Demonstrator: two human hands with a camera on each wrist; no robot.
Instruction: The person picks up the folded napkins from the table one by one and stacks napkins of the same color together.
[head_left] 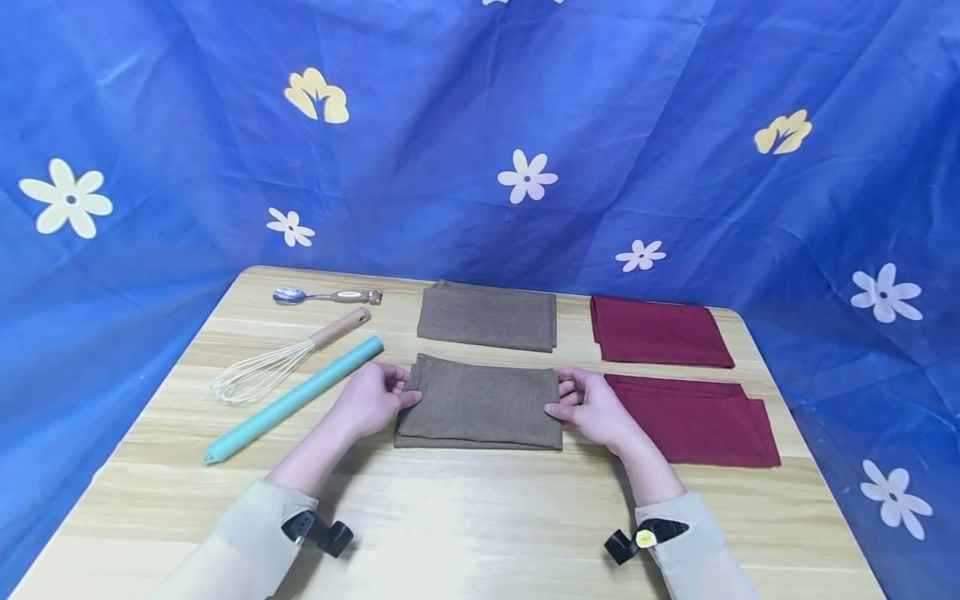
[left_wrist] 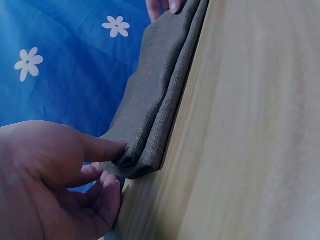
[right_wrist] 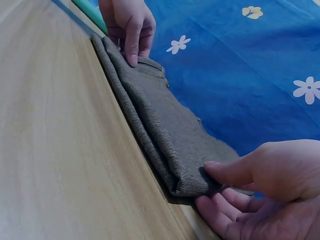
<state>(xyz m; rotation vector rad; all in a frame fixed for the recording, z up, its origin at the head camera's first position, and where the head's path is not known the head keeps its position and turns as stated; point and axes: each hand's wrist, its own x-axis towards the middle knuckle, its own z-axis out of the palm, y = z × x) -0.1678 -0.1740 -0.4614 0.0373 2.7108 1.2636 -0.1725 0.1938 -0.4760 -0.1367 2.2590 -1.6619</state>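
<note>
A folded grey-brown cloth (head_left: 483, 404) lies in the middle of the table, between both hands. My left hand (head_left: 375, 398) pinches its left edge, thumb on top and fingers underneath, as the left wrist view shows on the cloth (left_wrist: 150, 100). On the opposite edge my right hand (head_left: 588, 404) pinches in the same way; in the right wrist view the thumb presses on the cloth's (right_wrist: 160, 130) top near the corner. Folded layers show along the near side. Just behind it lies a second folded grey-brown cloth (head_left: 487, 317), touched by neither hand.
Two folded dark red cloths lie at the right, one at the back (head_left: 660, 332) and one nearer (head_left: 697, 421), close to my right forearm. At the left are a spoon (head_left: 326, 296), a whisk (head_left: 288, 358) and a turquoise stick (head_left: 292, 402). A blue flowered curtain (head_left: 450, 125) surrounds the wooden table (head_left: 450, 525).
</note>
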